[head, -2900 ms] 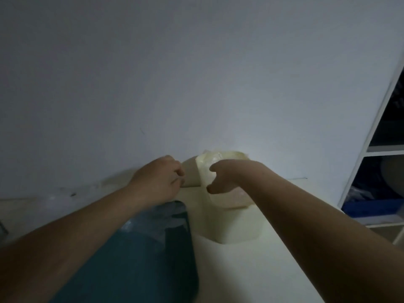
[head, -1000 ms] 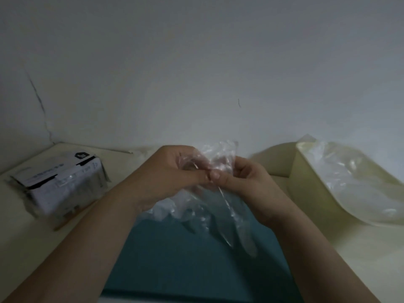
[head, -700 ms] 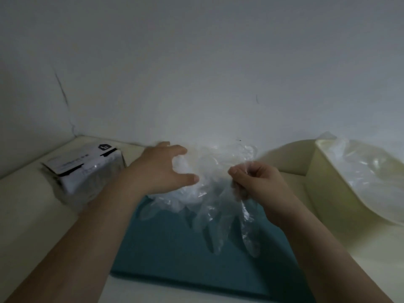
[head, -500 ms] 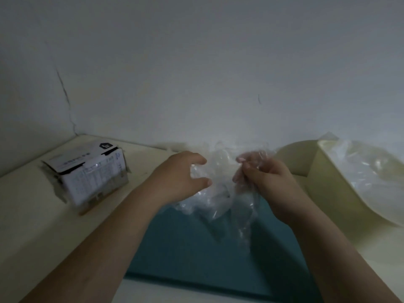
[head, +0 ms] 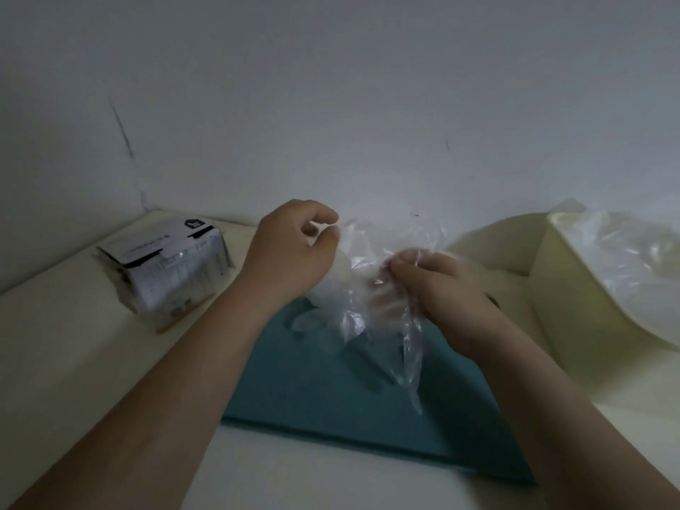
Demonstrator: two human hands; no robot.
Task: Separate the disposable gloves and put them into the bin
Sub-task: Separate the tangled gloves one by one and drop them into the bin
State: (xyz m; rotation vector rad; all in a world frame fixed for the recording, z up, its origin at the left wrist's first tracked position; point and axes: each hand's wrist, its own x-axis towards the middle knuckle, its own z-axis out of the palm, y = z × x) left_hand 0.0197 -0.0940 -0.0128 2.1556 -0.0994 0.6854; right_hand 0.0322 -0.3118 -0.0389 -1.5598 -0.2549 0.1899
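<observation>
white cardboard box with black print (head: 165,265): mid-left of frame, wrapped in clear film, sits tilted on the cream tabletop (head: 73,362), close to the wall corner.
left hand (head: 290,252): centre-left, raised above the table. Fingers curled, thumb and forefinger pinch the top edge of the glove film.
clear thin-film disposable gloves (head: 353,288): centre of frame, a crumpled bunch held between both hands, off the table. Loose ends hang down over the mat. How many gloves are in the bunch, cannot tell. Well apart from the bin, not in it.
teal flat rectangular mat (head: 312,392): lower centre, lies flat on the tabletop under the hands and the hanging film.
right hand (head: 441,288): centre-right, just beside the left one. Fingers curled tight on the right side of the bunch, film draped over the fingertips.
cream rectangular plastic bin (head: 574,307): right edge of frame, standing on the tabletop, open top. Clear plastic film (head: 625,259) inside; liner or gloves, cannot tell.
</observation>
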